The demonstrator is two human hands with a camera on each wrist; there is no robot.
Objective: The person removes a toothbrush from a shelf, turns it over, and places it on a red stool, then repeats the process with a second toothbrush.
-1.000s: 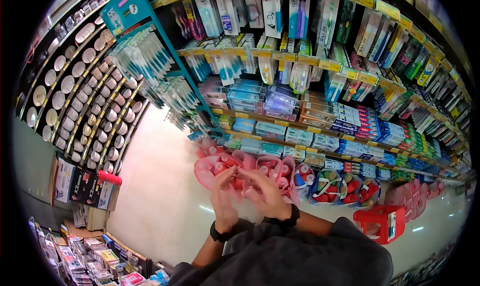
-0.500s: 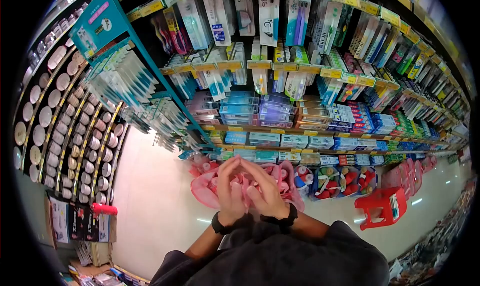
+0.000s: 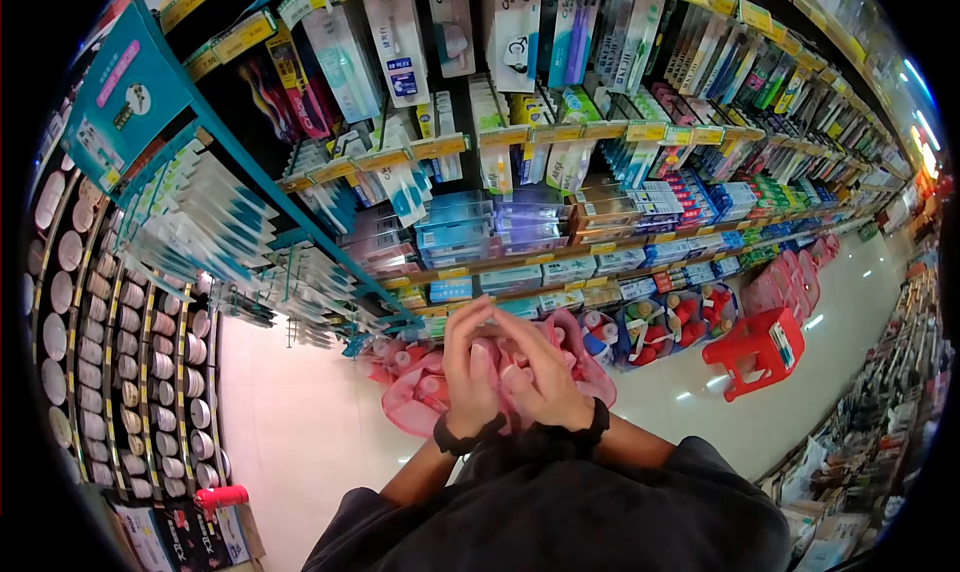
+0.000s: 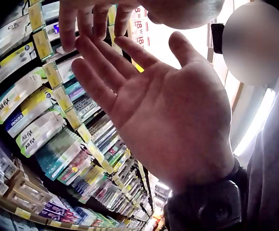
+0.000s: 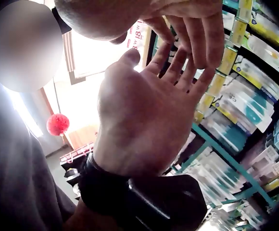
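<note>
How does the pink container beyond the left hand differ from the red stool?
The container is pink; the stool is bright red. The container has a rounded rim; the stool stands on legs. In the head view, the container lies partly behind the left hand; the stool stands clear to the right. Neither is held.

bears packaged toothbrushes [image 3: 395, 47] along the upper shelf [image 3: 530, 134] and stacked boxes [image 3: 530, 222] along the lower shelf [image 3: 600, 249], and, on the pale glossy floor [image 3: 310, 412] just below, holds bulging pink bags [image 3: 405, 407], blue-walled bags [image 3: 628, 354] beside them and, farther right, a red plastic stool [image 3: 750, 345].
</note>
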